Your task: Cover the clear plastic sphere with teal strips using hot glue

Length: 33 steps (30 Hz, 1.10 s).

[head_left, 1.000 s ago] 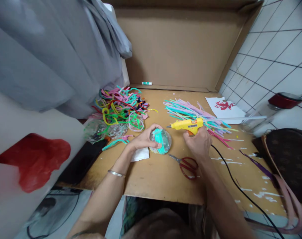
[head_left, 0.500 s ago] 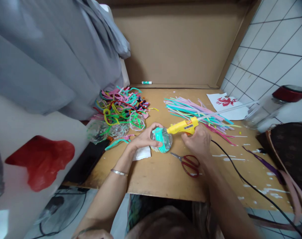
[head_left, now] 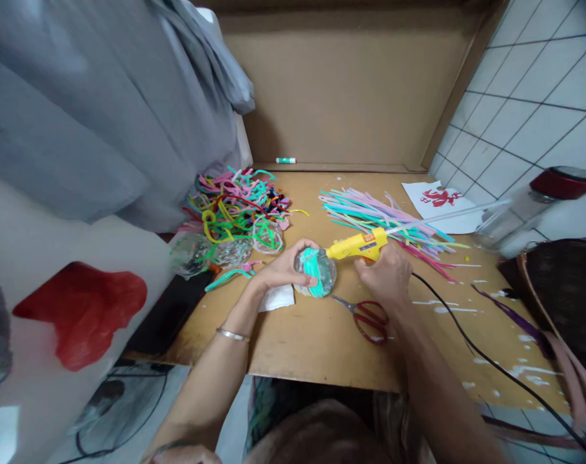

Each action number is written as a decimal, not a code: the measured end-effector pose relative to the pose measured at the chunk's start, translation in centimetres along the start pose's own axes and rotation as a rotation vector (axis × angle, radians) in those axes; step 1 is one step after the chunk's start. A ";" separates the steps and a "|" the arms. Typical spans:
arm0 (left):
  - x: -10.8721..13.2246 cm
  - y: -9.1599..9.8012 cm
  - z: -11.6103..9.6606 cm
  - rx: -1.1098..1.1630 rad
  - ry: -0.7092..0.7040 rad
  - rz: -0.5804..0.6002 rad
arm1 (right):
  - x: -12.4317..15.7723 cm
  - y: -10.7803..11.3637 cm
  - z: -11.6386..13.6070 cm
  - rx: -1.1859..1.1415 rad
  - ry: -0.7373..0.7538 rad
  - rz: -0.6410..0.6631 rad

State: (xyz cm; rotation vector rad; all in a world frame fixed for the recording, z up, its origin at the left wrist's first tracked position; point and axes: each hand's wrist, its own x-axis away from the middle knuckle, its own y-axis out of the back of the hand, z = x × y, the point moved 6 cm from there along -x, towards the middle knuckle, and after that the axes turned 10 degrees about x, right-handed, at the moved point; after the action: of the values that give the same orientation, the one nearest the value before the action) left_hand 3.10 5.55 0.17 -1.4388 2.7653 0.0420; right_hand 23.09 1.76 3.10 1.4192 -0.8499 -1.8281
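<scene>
My left hand (head_left: pixel 293 267) is closed around a round, clear plastic piece (head_left: pixel 327 276) with turquoise pipe cleaners (head_left: pixel 312 265) laid across it. My right hand (head_left: pixel 385 270) grips a yellow hot glue gun (head_left: pixel 358 245) by its handle. The gun's nozzle points left and meets the upper right rim of the clear piece, as far as I can see. A long glue stick (head_left: pixel 442 214) sticks out of the gun's back. Red-handled scissors (head_left: pixel 370 321) lie just below the two hands, and a folded white tissue (head_left: pixel 278 298) is under my left wrist.
A tangle of coloured pipe cleaners (head_left: pixel 239 206) and clear round pieces (head_left: pixel 232 252) lie at the left. Straight pipe cleaners (head_left: pixel 380 216) are bundled behind the gun. A black cord (head_left: pixel 459 328) runs right. A jar (head_left: pixel 519 206) and a brown bag (head_left: pixel 556 296) stand at the right.
The whole view has shifted very slightly. Both hands keep their grips, and the glue gun's nozzle stays at the clear piece's rim.
</scene>
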 end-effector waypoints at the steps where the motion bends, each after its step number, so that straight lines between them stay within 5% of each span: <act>1: 0.0 0.0 0.0 0.001 -0.003 0.001 | 0.0 0.0 0.0 -0.006 0.007 -0.007; 33: 0.1 -0.1 -0.1 0.004 0.006 -0.003 | 0.2 0.0 0.1 0.035 -0.008 0.018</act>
State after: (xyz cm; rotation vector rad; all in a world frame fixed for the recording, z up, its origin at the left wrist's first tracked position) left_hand 3.16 5.44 0.23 -1.4443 2.7665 0.0326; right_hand 22.92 1.63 3.05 1.4225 -0.9005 -1.8152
